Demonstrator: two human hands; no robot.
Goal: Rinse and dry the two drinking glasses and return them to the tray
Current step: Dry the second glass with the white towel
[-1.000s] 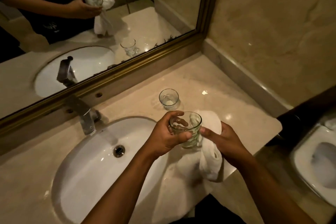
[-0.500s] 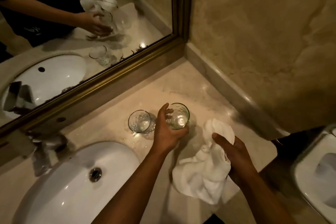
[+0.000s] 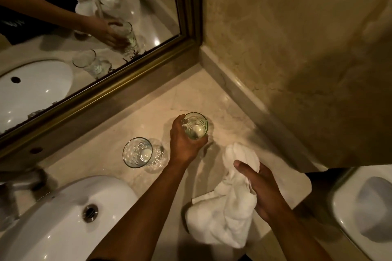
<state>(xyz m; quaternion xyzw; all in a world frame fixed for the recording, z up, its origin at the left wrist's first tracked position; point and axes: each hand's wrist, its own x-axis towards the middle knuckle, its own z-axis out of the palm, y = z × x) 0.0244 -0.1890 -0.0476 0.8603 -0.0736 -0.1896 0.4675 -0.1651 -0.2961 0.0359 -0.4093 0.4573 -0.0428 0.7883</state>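
Note:
My left hand (image 3: pixel 184 143) grips a clear drinking glass (image 3: pixel 196 126) upright, low over or on the marble counter (image 3: pixel 135 125) near the wall corner; I cannot tell if its base touches. A second clear glass (image 3: pixel 137 152) stands upright on the counter just to its left, apart from my hand. My right hand (image 3: pixel 259 187) holds a crumpled white towel (image 3: pixel 224 218), which hangs down onto the counter's front edge. No tray is in view.
A white basin (image 3: pixel 53 222) with a metal drain sits at the lower left, its tap (image 3: pixel 19 184) blurred behind it. A gold-framed mirror (image 3: pixel 118 89) runs along the back. A marble wall closes the right side. A white toilet (image 3: pixel 364 207) stands below right.
The glass left the towel and travelled in my left hand toward the back corner, ending beside the other glass. My right hand stayed back with the towel. The view swung right.

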